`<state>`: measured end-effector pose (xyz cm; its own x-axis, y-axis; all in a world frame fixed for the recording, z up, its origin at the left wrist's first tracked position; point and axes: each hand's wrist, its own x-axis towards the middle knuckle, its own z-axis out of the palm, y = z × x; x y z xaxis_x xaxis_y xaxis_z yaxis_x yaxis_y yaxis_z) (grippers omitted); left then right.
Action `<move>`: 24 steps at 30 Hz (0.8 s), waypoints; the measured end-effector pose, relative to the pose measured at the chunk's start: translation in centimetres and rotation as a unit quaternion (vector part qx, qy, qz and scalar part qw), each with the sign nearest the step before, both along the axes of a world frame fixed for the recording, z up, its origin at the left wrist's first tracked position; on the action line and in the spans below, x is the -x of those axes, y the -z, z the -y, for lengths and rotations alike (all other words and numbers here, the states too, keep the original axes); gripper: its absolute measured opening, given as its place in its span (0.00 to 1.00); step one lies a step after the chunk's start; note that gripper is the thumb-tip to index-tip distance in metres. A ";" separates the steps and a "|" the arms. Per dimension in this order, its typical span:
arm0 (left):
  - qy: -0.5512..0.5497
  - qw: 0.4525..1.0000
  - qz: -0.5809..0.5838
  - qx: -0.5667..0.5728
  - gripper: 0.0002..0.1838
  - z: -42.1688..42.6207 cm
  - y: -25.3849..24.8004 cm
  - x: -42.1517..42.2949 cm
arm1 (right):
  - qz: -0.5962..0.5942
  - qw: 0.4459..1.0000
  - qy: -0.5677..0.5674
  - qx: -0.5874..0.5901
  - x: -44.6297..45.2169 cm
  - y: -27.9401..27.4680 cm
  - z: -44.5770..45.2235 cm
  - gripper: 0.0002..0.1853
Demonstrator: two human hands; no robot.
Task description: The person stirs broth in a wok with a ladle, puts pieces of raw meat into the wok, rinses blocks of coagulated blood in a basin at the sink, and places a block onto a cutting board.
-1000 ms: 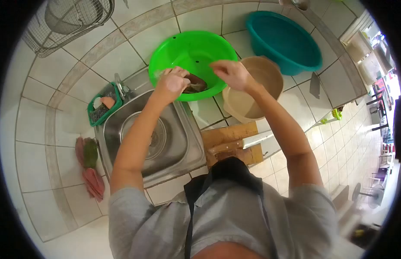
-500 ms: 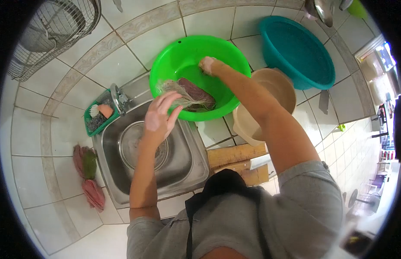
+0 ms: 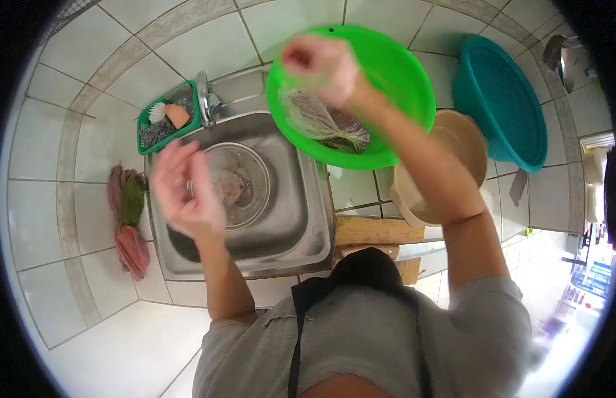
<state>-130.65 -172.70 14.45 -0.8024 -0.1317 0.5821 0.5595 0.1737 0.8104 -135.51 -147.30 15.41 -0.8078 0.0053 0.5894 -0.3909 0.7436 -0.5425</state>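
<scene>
Your clear plastic bag (image 3: 314, 123) with dark reddish contents sits in the green basin (image 3: 407, 76), upper centre of the frame. Long axis runs upper left to lower right, crumpled plastic at the upper-left end. Your right hand (image 3: 323, 68) is nearer: it's just above the bag in the frame, fingers curled in, and too blurred; can't tell if it grips anything. Your left hand (image 3: 188, 192) is well apart, left of centre over the sink (image 3: 289, 222), fingers loosely spread, nothing visible in it; from there the bag lies up and to the right.

Around you: beige tub (image 3: 462, 136) right of the basin, partly behind your right forearm; teal basin (image 3: 500, 106) upper right; wooden board (image 3: 378, 230) lower centre. 0 readable brands, labels or writing; colored items at the far right edge are too small to make out.
</scene>
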 end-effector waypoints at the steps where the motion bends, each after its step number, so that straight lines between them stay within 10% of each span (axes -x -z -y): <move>1: -0.025 0.999 -0.005 -0.028 0.20 0.7 -0.6 -0.3 | -0.032 0.998 -0.062 0.004 -0.5 0.4 2.8 0.06; 5: 0.001 0.997 -0.081 0.004 0.24 1.8 -1.2 -0.2 | 0.017 0.946 -0.257 -0.197 -2.3 8.1 10.1 0.11; 10: 0.094 0.991 0.013 0.096 0.27 3.3 0.1 -0.4 | 0.177 0.978 -0.016 -0.107 -3.5 1.9 3.2 0.13; 19: 0.222 0.953 -0.015 0.205 0.18 -4.9 1.0 2.9 | 0.061 0.960 0.041 -0.272 -5.4 5.5 -4.7 0.13; 24: 0.244 0.911 -0.103 0.316 0.23 -9.8 2.8 8.1 | 0.185 0.967 0.100 0.145 -5.6 4.5 -5.9 0.11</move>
